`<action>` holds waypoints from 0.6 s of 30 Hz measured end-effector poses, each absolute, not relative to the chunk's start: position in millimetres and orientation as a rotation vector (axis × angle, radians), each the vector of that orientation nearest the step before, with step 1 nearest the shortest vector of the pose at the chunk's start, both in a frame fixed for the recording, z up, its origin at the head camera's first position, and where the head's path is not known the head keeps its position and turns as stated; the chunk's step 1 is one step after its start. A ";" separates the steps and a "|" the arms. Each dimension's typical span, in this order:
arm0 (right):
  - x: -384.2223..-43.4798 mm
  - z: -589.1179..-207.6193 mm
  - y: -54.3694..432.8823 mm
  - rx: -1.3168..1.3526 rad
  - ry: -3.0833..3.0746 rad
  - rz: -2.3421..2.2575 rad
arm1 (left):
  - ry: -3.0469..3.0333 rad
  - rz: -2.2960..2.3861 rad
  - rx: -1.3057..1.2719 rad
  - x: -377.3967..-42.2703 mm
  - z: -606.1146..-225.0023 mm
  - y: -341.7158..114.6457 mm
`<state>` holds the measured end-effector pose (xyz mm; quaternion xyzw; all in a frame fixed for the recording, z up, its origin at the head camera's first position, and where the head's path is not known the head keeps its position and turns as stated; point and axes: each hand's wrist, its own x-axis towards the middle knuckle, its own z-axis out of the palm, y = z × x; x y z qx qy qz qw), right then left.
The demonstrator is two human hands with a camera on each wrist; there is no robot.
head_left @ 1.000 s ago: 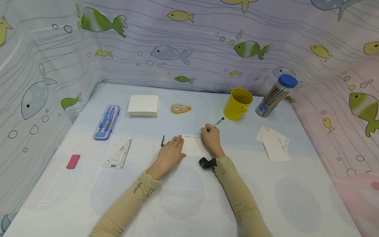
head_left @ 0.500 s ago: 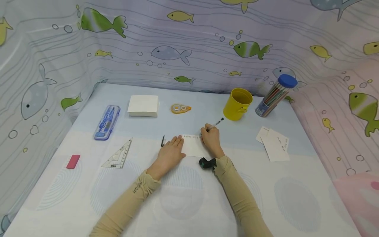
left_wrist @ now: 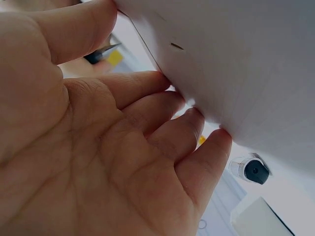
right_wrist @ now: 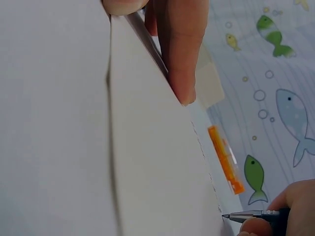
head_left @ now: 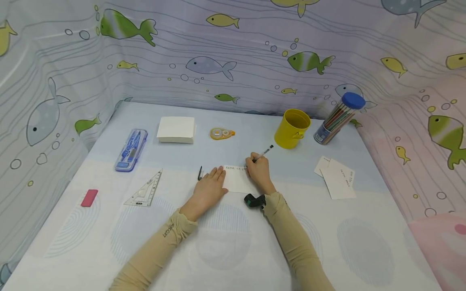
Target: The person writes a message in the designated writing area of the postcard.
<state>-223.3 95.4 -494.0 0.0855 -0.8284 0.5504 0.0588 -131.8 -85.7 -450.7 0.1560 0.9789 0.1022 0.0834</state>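
Observation:
In the head view a small white sheet of paper [head_left: 238, 182] lies between both hands, with a row of small dark writing along its top edge. My left hand [head_left: 209, 189] rests flat on its left side, fingers straight. My right hand [head_left: 259, 173] pinches a pen [head_left: 265, 151] with a clear barrel and dark end. Seen from the right wrist, the pen's metal tip [right_wrist: 234, 215] touches or nearly touches the paper [right_wrist: 152, 142] at the end of the writing. Beside the left fingers lies a clear pen cap with a black clip [head_left: 200, 173].
Left lie a set square [head_left: 146, 190], red eraser [head_left: 89, 198] and blue case [head_left: 131, 150]. Behind are a paper stack [head_left: 176, 129], correction tape [head_left: 221, 133], yellow cup [head_left: 291, 131] and pencil tub [head_left: 336, 121]. Written paper slips [head_left: 338, 180] lie right.
My right hand and the pen have shifted very slightly left. The left hand and the sheet have stayed in place.

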 end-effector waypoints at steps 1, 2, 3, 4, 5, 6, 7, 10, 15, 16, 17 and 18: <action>-223.5 -494.1 95.4 0.262 -2.518 1.654 | 2.922 0.307 0.465 -131.7 -450.6 -85.7; -223.6 -494.4 95.5 0.264 -2.527 1.641 | 2.923 0.309 0.464 -131.6 -450.7 -85.6; -223.3 -494.5 95.6 0.264 -2.528 1.641 | 2.922 0.310 0.464 -131.4 -450.9 -85.6; -223.2 -494.4 95.6 0.263 -2.526 1.648 | 2.920 0.309 0.462 -131.4 -451.1 -85.6; -223.1 -494.5 95.5 0.259 -2.522 1.658 | 2.918 0.306 0.463 -131.3 -451.3 -85.5; -222.8 -494.5 95.5 0.254 -2.519 1.668 | 2.917 0.301 0.462 -131.3 -451.3 -85.5; -222.6 -494.4 95.4 0.249 -2.514 1.679 | 2.916 0.299 0.462 -131.2 -451.4 -85.5; -222.4 -493.9 94.8 0.242 -2.503 1.702 | 2.915 0.299 0.456 -131.1 -450.6 -85.6; -223.4 -492.7 94.5 0.236 -2.526 1.638 | 2.921 0.314 0.448 -131.6 -449.8 -85.3; -223.4 -492.3 94.5 0.232 -2.530 1.629 | 2.921 0.317 0.450 -131.8 -450.2 -85.1; -223.4 -491.7 94.6 0.229 -2.530 1.626 | 2.920 0.317 0.452 -132.0 -450.8 -85.0; -223.4 -491.3 94.7 0.225 -2.531 1.623 | 2.919 0.318 0.454 -132.3 -451.6 -84.8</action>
